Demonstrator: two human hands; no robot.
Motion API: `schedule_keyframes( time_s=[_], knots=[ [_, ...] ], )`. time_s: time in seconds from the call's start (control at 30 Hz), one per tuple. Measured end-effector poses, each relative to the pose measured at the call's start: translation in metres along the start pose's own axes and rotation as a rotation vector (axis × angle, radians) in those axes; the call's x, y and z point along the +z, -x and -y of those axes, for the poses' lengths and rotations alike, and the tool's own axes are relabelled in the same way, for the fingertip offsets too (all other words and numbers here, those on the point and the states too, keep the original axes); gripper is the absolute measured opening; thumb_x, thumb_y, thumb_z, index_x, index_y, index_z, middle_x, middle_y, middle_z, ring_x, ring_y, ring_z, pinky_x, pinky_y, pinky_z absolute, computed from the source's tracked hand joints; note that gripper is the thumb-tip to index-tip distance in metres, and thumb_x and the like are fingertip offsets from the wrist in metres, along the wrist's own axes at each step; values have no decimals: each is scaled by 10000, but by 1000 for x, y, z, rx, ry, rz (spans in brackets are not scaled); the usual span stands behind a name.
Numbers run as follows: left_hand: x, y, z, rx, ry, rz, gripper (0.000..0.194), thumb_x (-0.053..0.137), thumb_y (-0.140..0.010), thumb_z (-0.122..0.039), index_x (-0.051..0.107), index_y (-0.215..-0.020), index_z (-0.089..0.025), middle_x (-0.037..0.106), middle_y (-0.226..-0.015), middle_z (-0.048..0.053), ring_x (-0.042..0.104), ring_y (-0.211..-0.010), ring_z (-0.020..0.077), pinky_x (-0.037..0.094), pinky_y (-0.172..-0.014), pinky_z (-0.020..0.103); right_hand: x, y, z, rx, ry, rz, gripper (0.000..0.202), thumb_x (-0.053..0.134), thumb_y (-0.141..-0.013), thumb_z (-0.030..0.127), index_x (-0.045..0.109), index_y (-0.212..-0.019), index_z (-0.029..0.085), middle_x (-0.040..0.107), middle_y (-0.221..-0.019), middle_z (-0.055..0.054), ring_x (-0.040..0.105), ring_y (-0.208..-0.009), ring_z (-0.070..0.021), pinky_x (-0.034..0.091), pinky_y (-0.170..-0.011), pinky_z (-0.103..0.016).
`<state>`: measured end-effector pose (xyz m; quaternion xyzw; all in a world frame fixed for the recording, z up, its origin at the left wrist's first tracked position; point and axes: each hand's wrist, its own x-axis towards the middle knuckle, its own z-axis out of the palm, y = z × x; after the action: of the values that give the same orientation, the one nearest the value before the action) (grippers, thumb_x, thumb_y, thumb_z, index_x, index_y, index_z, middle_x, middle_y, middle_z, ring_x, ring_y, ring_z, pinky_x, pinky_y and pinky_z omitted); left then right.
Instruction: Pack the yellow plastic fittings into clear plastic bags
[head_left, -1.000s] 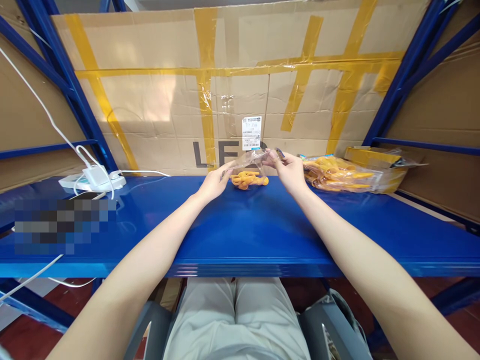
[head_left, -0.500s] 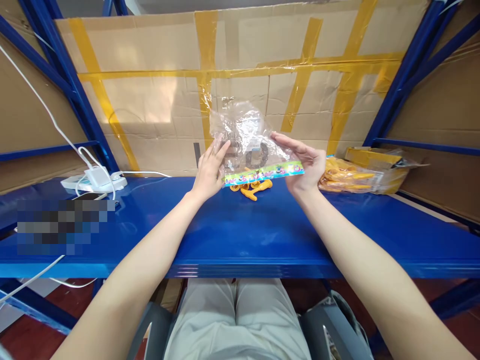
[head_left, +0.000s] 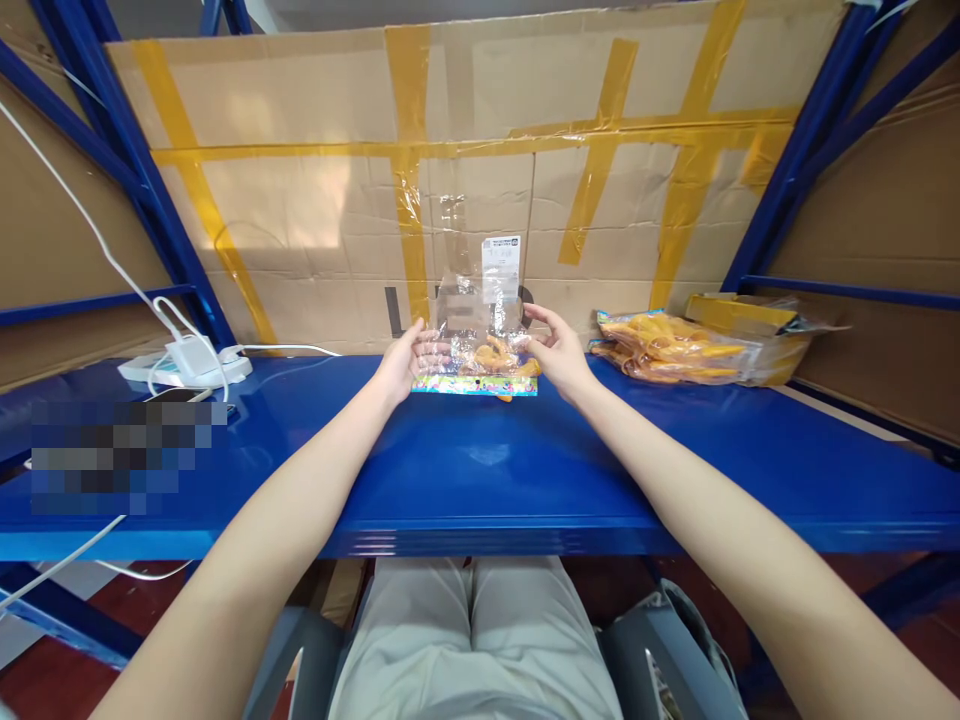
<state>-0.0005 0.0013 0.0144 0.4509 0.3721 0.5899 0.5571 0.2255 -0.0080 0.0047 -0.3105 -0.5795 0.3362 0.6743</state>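
A clear plastic bag (head_left: pixel 461 315) stands upright between my hands, its colourful printed strip (head_left: pixel 480 386) at the bottom and a white label (head_left: pixel 501 268) near the top. My left hand (head_left: pixel 405 366) holds the bag's left edge, fingers partly behind the film. At the right edge my right hand (head_left: pixel 561 355) grips it with thumb and fingers curved. Several orange plastic pieces (head_left: pixel 491 355) show through the film; one sticks out under the strip. I cannot tell whether they lie inside the bag or behind it.
Filled bags of orange pieces (head_left: pixel 667 345) lie at the right beside an open cardboard box (head_left: pixel 780 345). A white power strip (head_left: pixel 187 365) with cables is at the left, near a blurred-out patch (head_left: pixel 120 450). Taped cardboard (head_left: pixel 300 210) walls the back of the blue table (head_left: pixel 487 490).
Both hands have lowered the bag toward the table, and my right hand has moved left. The bag now hangs straighter, its label facing me. More of the bagged orange pieces at right shows.
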Motion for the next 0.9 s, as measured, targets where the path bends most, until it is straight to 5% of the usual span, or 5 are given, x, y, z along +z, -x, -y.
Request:
schedule_keyframes(
  time_s=[0.13,0.37,0.6,0.8,0.9],
  knots=[
    [3,0,8,49,-152,-81,132,597,-889,-274,567,-898,-145,626,-534,-3,582,-415,103,442,-440,182,2,-1,-4,183,-67,-68,513,536,-604,-27,594,-1034,246,601,-1168,-2,613,-694,-71,545,-633,-215],
    [8,4,14,47,-325,-3,155,563,-912,-302,557,-854,-158,569,-452,-37,575,-389,111,452,-435,188,5,4,6,517,-318,-48,53,541,-851,145,552,-806,172,620,-695,-14,612,-569,-125,538,-511,-241],
    [5,1,20,137,-367,39,371,658,-821,-444,440,-657,-193,478,-376,-74,547,-360,103,419,-417,172,3,4,4,551,-274,-96,125,553,-883,121,564,-763,153,617,-600,8,573,-494,-90,495,-486,-199],
    [0,-2,22,224,-404,-21,408,713,-761,-455,428,-623,-198,481,-373,-78,529,-343,99,386,-399,173,1,4,5,551,-293,-26,255,634,-854,407,547,-780,180,664,-708,-19,611,-563,-119,516,-493,-232],
    [0,0,21,222,-414,33,411,742,-731,-441,435,-606,-199,504,-380,-61,541,-354,109,367,-396,177,4,6,5,539,-281,1,257,693,-809,399,560,-787,179,635,-677,-8,596,-538,-118,516,-485,-240]
  ],
)
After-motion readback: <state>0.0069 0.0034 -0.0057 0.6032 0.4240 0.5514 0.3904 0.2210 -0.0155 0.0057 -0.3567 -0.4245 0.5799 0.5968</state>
